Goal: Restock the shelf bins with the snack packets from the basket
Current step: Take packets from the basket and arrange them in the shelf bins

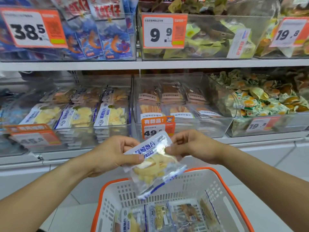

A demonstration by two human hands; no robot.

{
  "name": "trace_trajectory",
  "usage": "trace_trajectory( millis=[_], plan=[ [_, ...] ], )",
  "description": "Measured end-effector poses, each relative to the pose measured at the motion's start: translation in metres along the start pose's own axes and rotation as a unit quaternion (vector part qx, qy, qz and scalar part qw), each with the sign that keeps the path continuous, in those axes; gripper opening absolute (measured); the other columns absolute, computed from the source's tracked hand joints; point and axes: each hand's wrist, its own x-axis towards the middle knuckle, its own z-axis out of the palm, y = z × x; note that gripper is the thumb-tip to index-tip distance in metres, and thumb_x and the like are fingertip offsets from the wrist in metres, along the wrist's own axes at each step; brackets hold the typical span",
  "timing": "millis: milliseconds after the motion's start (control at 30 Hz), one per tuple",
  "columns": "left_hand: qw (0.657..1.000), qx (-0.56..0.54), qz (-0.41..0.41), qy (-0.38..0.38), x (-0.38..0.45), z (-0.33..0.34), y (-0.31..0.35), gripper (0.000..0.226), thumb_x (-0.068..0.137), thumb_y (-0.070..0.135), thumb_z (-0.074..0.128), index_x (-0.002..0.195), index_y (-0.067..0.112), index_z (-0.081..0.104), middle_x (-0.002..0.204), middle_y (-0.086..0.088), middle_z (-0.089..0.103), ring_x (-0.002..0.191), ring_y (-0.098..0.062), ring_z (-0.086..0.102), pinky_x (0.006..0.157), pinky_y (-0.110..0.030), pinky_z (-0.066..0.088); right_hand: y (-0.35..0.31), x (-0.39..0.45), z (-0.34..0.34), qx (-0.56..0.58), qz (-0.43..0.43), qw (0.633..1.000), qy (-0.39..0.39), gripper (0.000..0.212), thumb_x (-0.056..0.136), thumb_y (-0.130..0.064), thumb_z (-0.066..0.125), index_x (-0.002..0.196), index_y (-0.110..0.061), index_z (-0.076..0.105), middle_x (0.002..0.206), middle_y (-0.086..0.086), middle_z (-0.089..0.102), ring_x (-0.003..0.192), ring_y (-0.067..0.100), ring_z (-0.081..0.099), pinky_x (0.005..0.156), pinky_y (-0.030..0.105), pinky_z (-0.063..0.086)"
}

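Both hands (115, 154) (192, 146) pinching packet (153, 166), basket (217, 180) cropped

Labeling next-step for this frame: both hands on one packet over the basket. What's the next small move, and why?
Probably carry the fish-slice packet, held by the left hand and right hand, up and left to the clear bin above the 45.9 tag. Its stacked packets show the same blue-and-white label and pale yellow slices. The basket holds more packets.

Head view looks down, close to shelf bins (113, 114)
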Motion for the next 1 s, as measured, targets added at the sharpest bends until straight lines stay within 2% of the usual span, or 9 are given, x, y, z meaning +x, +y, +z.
trace_trajectory(
  millis=[133,233,333,400,533,667,833,900,1000],
  plan=[
    [0.998,0.001,-0.001,-0.056,-0.005,0.000,0.004,0.039,0.086,0.003,0.073,0.122,0.014,0.061,0.107,-0.010,0.075,0.099,-0.029,0.071,0.077,-0.035,0.057,-0.009,0.003,0.018,0.047,-0.059,0.995,0.065,0.006,0.087,-0.009,0.072,0.085,-0.005,0.069,0.076,0.006,0.065,0.062,0.007,0.056,0.057,0.014,0.043],
    [0.998,-0.007,0.014,-0.054,-0.008,0.005,0.005,0.020,0.088,0.005,0.070,0.107,0.009,0.065,0.095,-0.006,0.074,0.086,-0.021,0.070,0.076,-0.031,0.056,-0.015,0.009,0.031,0.066,-0.112,0.983,0.130,0.004,0.084,-0.012,0.074,0.087,-0.009,0.073,0.083,0.010,0.074,0.072,0.010,0.066,0.062,0.016,0.049],
    [0.999,-0.020,0.034,-0.012,-0.008,0.010,0.006,0.018,0.087,0.019,0.070,0.098,0.006,0.067,0.089,-0.007,0.073,0.082,-0.020,0.069,0.077,-0.030,0.054,-0.019,0.014,0.035,0.100,-0.127,0.971,0.179,0.030,0.079,-0.022,0.077,0.098,-0.001,0.071,0.090,0.017,0.075,0.074,0.015,0.069,0.066,0.023,0.054],
    [0.997,-0.040,0.051,0.030,-0.006,0.011,0.005,0.028,0.084,0.023,0.069,0.105,0.005,0.068,0.098,-0.009,0.075,0.091,-0.024,0.072,0.083,-0.036,0.057,-0.021,0.013,0.034,0.136,-0.103,0.973,0.157,0.043,0.073,-0.025,0.079,0.106,0.001,0.067,0.092,0.014,0.076,0.076,0.019,0.073,0.066,0.028,0.057],
    [0.991,-0.080,0.068,0.087,-0.003,0.013,0.002,0.039,0.078,0.024,0.069,0.110,0.003,0.068,0.102,-0.012,0.075,0.097,-0.028,0.071,0.084,-0.035,0.059,-0.020,0.008,0.034,0.101,-0.093,0.984,0.114,0.022,0.079,-0.009,0.077,0.096,-0.002,0.066,0.093,0.018,0.076,0.083,0.027,0.075,0.065,0.035,0.060],
    [0.988,-0.105,0.073,0.091,-0.002,0.017,0.001,0.033,0.077,0.026,0.069,0.104,0.006,0.069,0.097,-0.008,0.076,0.089,-0.020,0.072,0.073,-0.028,0.058,-0.020,0.009,0.033,0.068,-0.103,0.978,0.166,0.040,0.069,-0.016,0.080,0.100,0.006,0.067,0.092,0.020,0.075,0.083,0.033,0.075,0.068,0.044,0.062],
    [0.973,-0.077,0.111,0.185,0.001,0.019,0.004,0.027,0.079,0.034,0.072,0.089,0.009,0.073,0.092,-0.017,0.075,0.085,-0.028,0.070,0.086,-0.050,0.056,-0.026,0.008,0.038,0.066,-0.105,0.975,0.182,0.018,0.082,-0.009,0.077,0.097,-0.008,0.067,0.080,0.006,0.076,0.068,0.017,0.073,0.054,0.024,0.054],
    [0.961,-0.069,0.124,0.237,0.001,0.017,0.005,0.021,0.081,0.036,0.071,0.081,0.015,0.073,0.085,-0.016,0.073,0.077,-0.025,0.067,0.080,-0.046,0.055,-0.028,0.008,0.045,0.040,-0.108,0.974,0.194,0.038,0.080,-0.017,0.081,0.111,-0.018,0.059,0.086,0.003,0.075,0.068,0.017,0.073,0.058,0.030,0.056],
    [0.942,-0.079,0.130,0.298,-0.004,0.008,0.005,0.028,0.080,0.042,0.069,0.094,0.017,0.072,0.087,-0.004,0.076,0.084,-0.022,0.072,0.082,-0.042,0.056,-0.032,0.006,0.059,-0.059,-0.150,0.966,0.204,0.078,0.070,-0.022,0.090,0.129,-0.040,0.042,0.100,-0.006,0.066,0.072,0.014,0.070,0.066,0.031,0.059]
  ],
)
